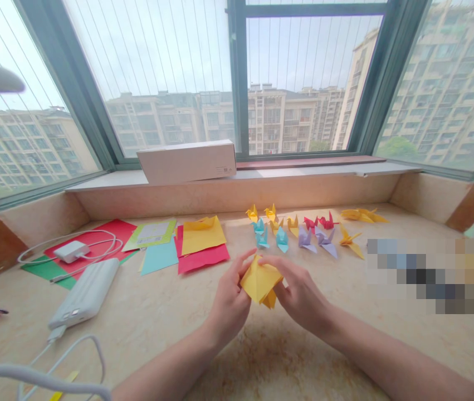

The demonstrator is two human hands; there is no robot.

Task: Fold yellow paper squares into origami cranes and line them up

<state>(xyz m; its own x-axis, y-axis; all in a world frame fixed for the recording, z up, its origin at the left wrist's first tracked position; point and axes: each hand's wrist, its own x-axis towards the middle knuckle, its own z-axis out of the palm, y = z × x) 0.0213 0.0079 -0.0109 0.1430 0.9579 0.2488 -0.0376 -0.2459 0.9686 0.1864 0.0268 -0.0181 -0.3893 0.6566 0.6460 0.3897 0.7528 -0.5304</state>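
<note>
Between my two hands, just above the stone-look counter, is a piece of yellow origami paper [258, 281], folded in layers with a diamond-shaped face towards me. My left hand [233, 289] grips its left edge, fingers curled round it. On the opposite side my right hand [301, 287] is closed on the right edge, with fingertips near the top corner. Beyond my hands stand several folded paper cranes, among them a blue crane [282, 239], a purple crane [326, 241], a red crane [327, 220] and a yellow crane [350, 240].
Left of my hands lie yellow paper [204, 236], red paper [203, 260] and light blue paper [159, 257]. A white power bank [84, 292], a charger [71, 252] and cables lie further left. A white box [186, 161] sits on the window ledge. Part of the right side is pixelated.
</note>
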